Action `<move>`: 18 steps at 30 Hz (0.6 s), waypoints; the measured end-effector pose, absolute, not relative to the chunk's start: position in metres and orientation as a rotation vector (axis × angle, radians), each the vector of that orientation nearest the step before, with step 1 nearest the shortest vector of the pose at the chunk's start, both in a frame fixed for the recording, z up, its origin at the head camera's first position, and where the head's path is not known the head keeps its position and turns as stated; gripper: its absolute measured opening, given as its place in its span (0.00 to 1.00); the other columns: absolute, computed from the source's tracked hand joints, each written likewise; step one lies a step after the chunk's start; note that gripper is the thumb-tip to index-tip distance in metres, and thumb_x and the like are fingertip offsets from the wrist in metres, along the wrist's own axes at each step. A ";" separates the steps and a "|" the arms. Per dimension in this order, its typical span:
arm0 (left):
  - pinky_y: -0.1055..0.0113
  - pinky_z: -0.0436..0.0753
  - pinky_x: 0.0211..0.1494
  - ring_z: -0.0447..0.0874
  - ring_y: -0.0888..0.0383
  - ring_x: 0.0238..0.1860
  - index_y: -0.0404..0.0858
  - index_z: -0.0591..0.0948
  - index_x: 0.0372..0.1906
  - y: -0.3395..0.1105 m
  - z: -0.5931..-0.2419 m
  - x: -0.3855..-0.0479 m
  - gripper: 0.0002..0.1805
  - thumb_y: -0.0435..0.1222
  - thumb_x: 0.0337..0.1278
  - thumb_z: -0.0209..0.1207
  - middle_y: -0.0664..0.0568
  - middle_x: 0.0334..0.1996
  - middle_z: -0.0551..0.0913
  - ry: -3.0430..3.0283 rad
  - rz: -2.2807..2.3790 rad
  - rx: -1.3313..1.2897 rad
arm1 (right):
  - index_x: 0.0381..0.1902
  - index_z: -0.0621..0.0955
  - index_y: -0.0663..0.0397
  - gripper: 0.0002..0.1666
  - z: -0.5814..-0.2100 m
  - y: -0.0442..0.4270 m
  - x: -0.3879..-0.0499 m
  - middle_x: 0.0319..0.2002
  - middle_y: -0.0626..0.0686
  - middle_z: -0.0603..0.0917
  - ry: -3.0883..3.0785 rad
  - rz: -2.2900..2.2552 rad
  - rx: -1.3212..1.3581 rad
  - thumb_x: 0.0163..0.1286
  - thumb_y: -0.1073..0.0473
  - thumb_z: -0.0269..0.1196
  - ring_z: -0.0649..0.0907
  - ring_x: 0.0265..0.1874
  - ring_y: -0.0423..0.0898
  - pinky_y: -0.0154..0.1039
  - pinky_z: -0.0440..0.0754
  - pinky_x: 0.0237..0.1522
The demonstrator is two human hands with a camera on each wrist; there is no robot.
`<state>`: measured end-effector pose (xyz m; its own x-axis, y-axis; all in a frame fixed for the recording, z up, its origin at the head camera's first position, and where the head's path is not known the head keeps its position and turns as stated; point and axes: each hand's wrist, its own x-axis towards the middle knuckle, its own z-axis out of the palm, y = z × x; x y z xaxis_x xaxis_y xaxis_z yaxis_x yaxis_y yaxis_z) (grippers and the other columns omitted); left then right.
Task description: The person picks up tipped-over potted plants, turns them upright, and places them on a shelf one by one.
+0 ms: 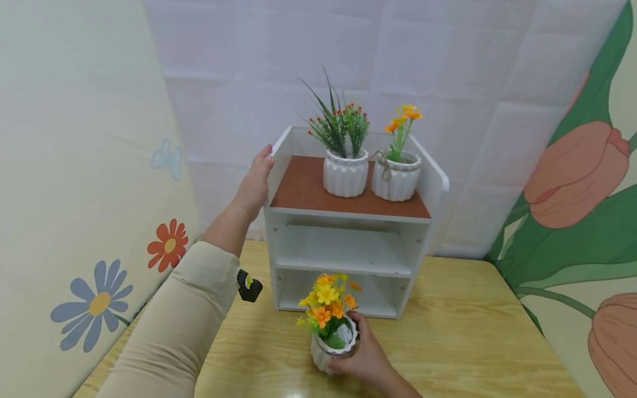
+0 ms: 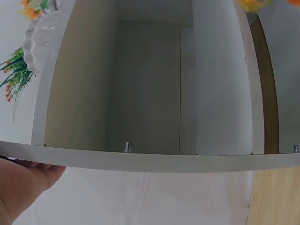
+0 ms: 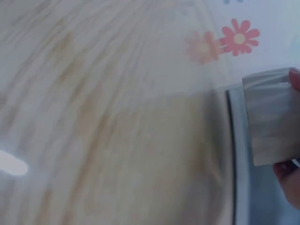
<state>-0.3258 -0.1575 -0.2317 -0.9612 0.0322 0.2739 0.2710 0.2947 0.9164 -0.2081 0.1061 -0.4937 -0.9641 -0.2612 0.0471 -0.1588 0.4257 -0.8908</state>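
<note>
On the table stands a white shelf unit (image 1: 348, 266) with a brown top board. My left hand (image 1: 255, 179) rests against the outside of its left side panel, near the top edge; in the left wrist view, the left hand (image 2: 28, 185) shows beside the panel edge. My right hand (image 1: 365, 354) grips a white fluted pot (image 1: 320, 354) with yellow and orange flowers (image 1: 328, 301), in front of the lowest compartment. The right wrist view shows the held pot (image 3: 272, 117) tilted between thumb and fingers, partly cut off by the frame edge.
A white pot (image 1: 345, 177) with grassy leaves and red buds stands on the top board. Right of it is another white pot (image 1: 396, 179) with orange flowers and a twine bow. Raised side panels (image 1: 430, 166) flank them. A wooden table (image 1: 463, 326) extends around the unit.
</note>
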 end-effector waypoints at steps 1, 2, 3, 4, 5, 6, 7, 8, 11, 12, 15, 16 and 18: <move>0.36 0.51 0.74 0.51 0.44 0.74 0.53 0.42 0.79 -0.158 -0.232 -0.326 0.32 0.53 0.75 0.26 0.44 0.76 0.52 -2.357 -1.731 -0.281 | 0.67 0.61 0.57 0.60 -0.490 0.105 -0.207 0.65 0.63 0.71 2.576 -1.592 -0.369 0.40 0.51 0.82 0.73 0.63 0.62 0.65 0.68 0.63; 0.36 0.51 0.74 0.51 0.44 0.75 0.53 0.42 0.79 -0.158 -0.232 -0.326 0.32 0.53 0.75 0.26 0.45 0.76 0.52 -2.358 -1.732 -0.282 | 0.67 0.62 0.56 0.60 -0.485 0.105 -0.205 0.64 0.63 0.72 2.582 -1.597 -0.354 0.39 0.52 0.82 0.74 0.62 0.62 0.64 0.69 0.63; 0.36 0.51 0.75 0.51 0.44 0.75 0.54 0.42 0.79 -0.158 -0.232 -0.326 0.32 0.53 0.75 0.27 0.45 0.77 0.52 -2.360 -1.731 -0.279 | 0.66 0.62 0.55 0.60 -0.481 0.104 -0.204 0.64 0.63 0.72 2.593 -1.603 -0.352 0.39 0.52 0.82 0.74 0.61 0.61 0.64 0.70 0.62; 0.36 0.51 0.75 0.50 0.44 0.75 0.54 0.42 0.79 -0.158 -0.232 -0.326 0.32 0.53 0.75 0.27 0.45 0.77 0.52 -2.359 -1.733 -0.279 | 0.66 0.62 0.54 0.59 -0.477 0.103 -0.203 0.63 0.62 0.73 2.605 -1.611 -0.356 0.38 0.52 0.82 0.75 0.60 0.60 0.64 0.71 0.61; 0.36 0.50 0.75 0.50 0.44 0.75 0.54 0.42 0.79 -0.158 -0.232 -0.326 0.32 0.53 0.75 0.27 0.45 0.77 0.51 -2.362 -1.733 -0.273 | 0.65 0.63 0.53 0.59 -0.473 0.102 -0.202 0.63 0.62 0.74 2.618 -1.616 -0.357 0.38 0.53 0.82 0.76 0.59 0.60 0.63 0.71 0.61; 0.36 0.50 0.75 0.50 0.44 0.75 0.54 0.42 0.79 -0.158 -0.232 -0.327 0.32 0.54 0.75 0.27 0.45 0.77 0.51 -2.361 -1.736 -0.273 | 0.65 0.63 0.53 0.59 -0.469 0.101 -0.201 0.62 0.62 0.74 2.632 -1.626 -0.360 0.37 0.53 0.82 0.76 0.59 0.59 0.63 0.71 0.61; 0.37 0.50 0.75 0.50 0.45 0.75 0.54 0.42 0.79 -0.158 -0.232 -0.327 0.32 0.54 0.75 0.27 0.46 0.77 0.50 -2.360 -1.739 -0.271 | 0.64 0.63 0.52 0.58 -0.465 0.101 -0.200 0.62 0.61 0.74 2.645 -1.633 -0.358 0.37 0.53 0.82 0.76 0.59 0.60 0.63 0.71 0.61; 0.37 0.50 0.75 0.49 0.45 0.75 0.54 0.42 0.79 -0.158 -0.232 -0.327 0.32 0.53 0.76 0.27 0.46 0.77 0.50 -2.357 -1.743 -0.270 | 0.64 0.63 0.51 0.58 -0.462 0.100 -0.199 0.62 0.61 0.75 2.657 -1.639 -0.353 0.36 0.53 0.82 0.76 0.60 0.60 0.63 0.71 0.61; 0.38 0.51 0.75 0.50 0.45 0.75 0.54 0.42 0.79 -0.158 -0.231 -0.327 0.32 0.53 0.76 0.26 0.45 0.77 0.50 -2.348 -1.756 -0.275 | 0.64 0.64 0.50 0.58 -0.452 0.097 -0.196 0.62 0.62 0.75 2.683 -1.658 -0.331 0.36 0.54 0.82 0.76 0.60 0.61 0.64 0.71 0.62; 0.38 0.51 0.75 0.50 0.45 0.75 0.54 0.41 0.79 -0.158 -0.231 -0.326 0.32 0.53 0.76 0.26 0.46 0.77 0.50 -2.346 -1.759 -0.279 | 0.64 0.64 0.50 0.58 -0.449 0.096 -0.195 0.62 0.62 0.75 2.688 -1.666 -0.320 0.36 0.54 0.82 0.76 0.60 0.61 0.63 0.71 0.61; 0.38 0.51 0.75 0.50 0.45 0.75 0.54 0.41 0.79 -0.158 -0.231 -0.326 0.32 0.53 0.76 0.26 0.46 0.77 0.51 -2.349 -1.758 -0.280 | 0.64 0.64 0.50 0.58 -0.440 0.093 -0.194 0.60 0.62 0.76 2.708 -1.687 -0.305 0.35 0.54 0.82 0.77 0.58 0.60 0.62 0.73 0.60; 0.38 0.51 0.75 0.50 0.45 0.75 0.54 0.41 0.79 -0.158 -0.231 -0.327 0.32 0.53 0.76 0.26 0.46 0.77 0.51 -2.350 -1.757 -0.279 | 0.64 0.64 0.51 0.58 -0.437 0.092 -0.194 0.60 0.61 0.76 2.716 -1.690 -0.307 0.35 0.55 0.82 0.77 0.58 0.59 0.61 0.73 0.59; 0.38 0.51 0.75 0.50 0.45 0.75 0.54 0.41 0.79 -0.158 -0.231 -0.326 0.32 0.53 0.76 0.26 0.46 0.77 0.51 -2.353 -1.755 -0.278 | 0.64 0.65 0.52 0.58 -0.432 0.091 -0.194 0.59 0.60 0.77 2.726 -1.698 -0.307 0.34 0.55 0.82 0.78 0.56 0.57 0.58 0.74 0.58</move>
